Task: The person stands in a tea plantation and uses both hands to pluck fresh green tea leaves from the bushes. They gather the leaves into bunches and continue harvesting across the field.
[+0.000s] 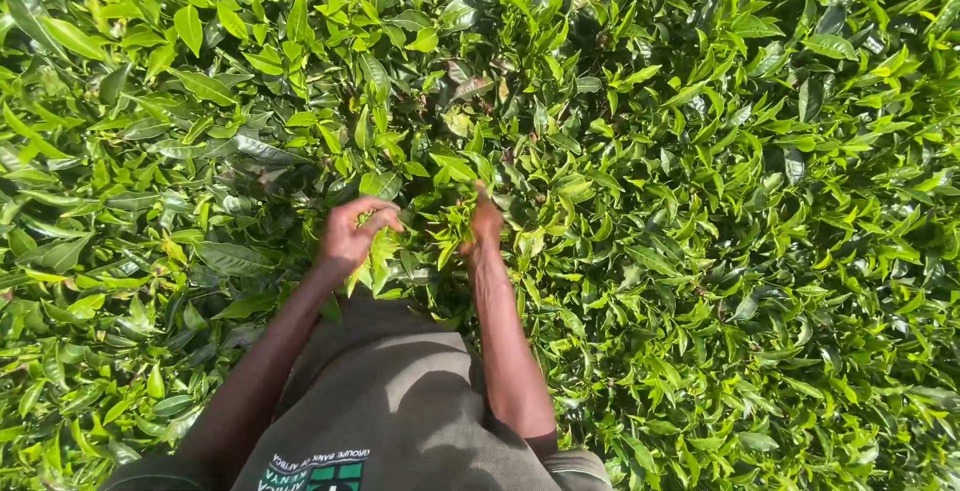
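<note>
A dense bed of green tea bushes (700, 201) fills the view. My left hand (352, 234) curls its fingers around a small bunch of light green leaves (381, 251) just in front of my body. My right hand (485, 223) reaches into the foliage a little to the right, its fingers pinched on a young shoot (462, 213) at the top of a bush. Both forearms stretch forward from the bottom of the view. The fingertips of the right hand are partly hidden among leaves.
My grey-brown shirt (390, 401) covers the lower middle. Leafy bushes press in on all sides, darker gaps between them at the left (255, 186). Bright sun lights the leaves to the right.
</note>
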